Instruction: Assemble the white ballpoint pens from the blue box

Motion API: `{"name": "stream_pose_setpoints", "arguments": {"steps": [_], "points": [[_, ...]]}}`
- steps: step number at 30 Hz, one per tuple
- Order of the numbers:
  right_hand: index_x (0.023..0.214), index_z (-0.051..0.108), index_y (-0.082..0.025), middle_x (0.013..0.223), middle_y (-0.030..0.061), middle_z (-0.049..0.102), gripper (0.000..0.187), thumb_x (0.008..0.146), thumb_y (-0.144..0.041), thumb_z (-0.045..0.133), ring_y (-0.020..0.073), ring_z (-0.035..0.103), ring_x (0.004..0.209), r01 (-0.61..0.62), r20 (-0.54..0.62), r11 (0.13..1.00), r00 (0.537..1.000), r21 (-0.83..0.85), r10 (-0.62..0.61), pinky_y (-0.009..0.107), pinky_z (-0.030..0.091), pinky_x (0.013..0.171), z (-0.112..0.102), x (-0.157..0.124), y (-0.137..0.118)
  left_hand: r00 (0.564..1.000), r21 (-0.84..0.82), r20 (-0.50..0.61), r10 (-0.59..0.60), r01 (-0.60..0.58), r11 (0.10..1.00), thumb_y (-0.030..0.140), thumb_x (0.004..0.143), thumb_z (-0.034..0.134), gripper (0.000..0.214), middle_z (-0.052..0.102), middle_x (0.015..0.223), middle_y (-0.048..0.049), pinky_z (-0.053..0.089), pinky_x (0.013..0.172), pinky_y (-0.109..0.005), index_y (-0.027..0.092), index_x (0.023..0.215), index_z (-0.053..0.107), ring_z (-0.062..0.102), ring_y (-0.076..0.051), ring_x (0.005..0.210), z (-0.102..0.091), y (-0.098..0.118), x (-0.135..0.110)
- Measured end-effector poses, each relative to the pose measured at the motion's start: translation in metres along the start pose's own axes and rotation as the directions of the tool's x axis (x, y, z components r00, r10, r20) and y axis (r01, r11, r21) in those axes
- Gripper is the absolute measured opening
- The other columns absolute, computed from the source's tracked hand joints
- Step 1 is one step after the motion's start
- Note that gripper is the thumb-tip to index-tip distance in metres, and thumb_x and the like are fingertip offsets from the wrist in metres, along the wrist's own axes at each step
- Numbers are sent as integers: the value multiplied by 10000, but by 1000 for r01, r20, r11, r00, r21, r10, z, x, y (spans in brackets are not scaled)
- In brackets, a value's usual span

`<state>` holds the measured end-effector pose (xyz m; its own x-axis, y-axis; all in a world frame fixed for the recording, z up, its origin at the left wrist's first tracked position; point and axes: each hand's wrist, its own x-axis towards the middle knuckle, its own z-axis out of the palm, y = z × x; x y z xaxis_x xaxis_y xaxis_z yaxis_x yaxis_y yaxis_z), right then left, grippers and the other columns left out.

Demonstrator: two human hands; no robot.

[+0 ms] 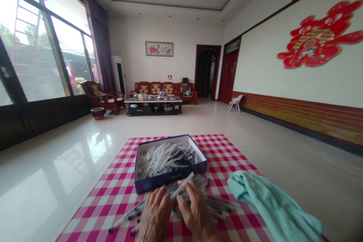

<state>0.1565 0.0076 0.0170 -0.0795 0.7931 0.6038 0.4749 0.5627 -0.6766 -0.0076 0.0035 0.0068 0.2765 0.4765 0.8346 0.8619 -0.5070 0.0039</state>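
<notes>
My left hand [155, 214] and my right hand [195, 211] curl together over a bunch of clear ballpoint pens [184, 193], and one pen sticks up at a slant between them. More loose pens [219, 203] fan out across a pink-and-white checked cloth [110, 196] under and beside my hands. Just beyond my fingers stands an open navy cardboard box [170, 178], packed with similar clear pens [167, 159] lying jumbled. A crumpled pale teal towel [272, 211] lies on the cloth to the right of my right hand.
The cloth lies on a glossy pale tiled floor [56, 166]. Far ahead stand a low coffee table [153, 106] with small items, a red wooden sofa [154, 89] and an armchair [103, 98]. Large windows [36, 45] run along the left.
</notes>
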Motion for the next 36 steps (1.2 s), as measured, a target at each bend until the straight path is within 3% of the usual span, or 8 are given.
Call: {"name": "stream_pose_setpoints", "arguments": {"steps": [2,6,12,17,22,26,32,36], "points": [[1106,587,-200,1008,93,656,303,852,-347,514,227,628,836,-127,8,966,992,227,128,329,525,724,1,-6,-5,1000,-37,30,5,-4,999,224,928,368,232,679,970,-84,527,708,-346,208,898,598,634,-216,862,-1,11,4],[892,644,-171,688,32,644,291,830,-446,571,174,590,614,-397,150,748,914,532,378,269,474,557,3,-12,-11,978,-148,209,17,15,989,188,928,371,230,639,763,-30,496,622,-281,227,908,596,594,-161,661,-2,19,3],[730,626,-166,513,-6,585,376,727,-540,658,136,529,464,-513,169,516,802,686,573,242,410,466,4,-17,-8,990,-309,119,70,-30,950,192,935,392,180,656,850,-42,480,637,-283,215,986,563,590,-159,679,-1,19,-3],[661,586,-196,516,-8,589,363,751,-545,626,149,535,461,-502,109,523,785,689,610,262,429,476,5,-17,-10,997,-347,72,-36,59,936,220,922,453,137,622,750,-25,486,626,-267,197,1018,548,581,-154,663,1,16,-4],[652,579,-197,536,-6,587,352,809,-512,578,152,539,499,-478,128,535,817,696,563,270,434,518,-1,-14,-12,995,-352,95,-33,65,934,200,931,416,154,618,732,-23,481,623,-281,211,944,569,576,-156,647,-2,12,-5],[681,590,-190,537,-18,573,324,801,-491,602,134,524,489,-484,145,531,818,695,556,247,406,495,-1,-14,-12,994,-298,60,-89,103,949,241,924,440,208,634,789,-44,494,638,-282,192,1105,531,601,-173,705,-4,14,-4],[593,574,-183,479,-30,519,357,791,-476,617,114,468,433,-478,156,593,845,649,511,244,364,462,0,-12,-17,989,-385,146,-7,63,921,165,927,405,157,611,756,-28,478,618,-275,208,973,549,578,-158,668,-6,18,-1],[573,570,-180,474,-25,526,379,806,-477,598,113,459,438,-491,176,583,840,647,512,244,354,470,-2,-10,-21,994,-347,108,-22,58,936,197,941,387,152,606,725,-19,493,653,-298,206,941,539,581,-158,646,-5,22,0]]}}
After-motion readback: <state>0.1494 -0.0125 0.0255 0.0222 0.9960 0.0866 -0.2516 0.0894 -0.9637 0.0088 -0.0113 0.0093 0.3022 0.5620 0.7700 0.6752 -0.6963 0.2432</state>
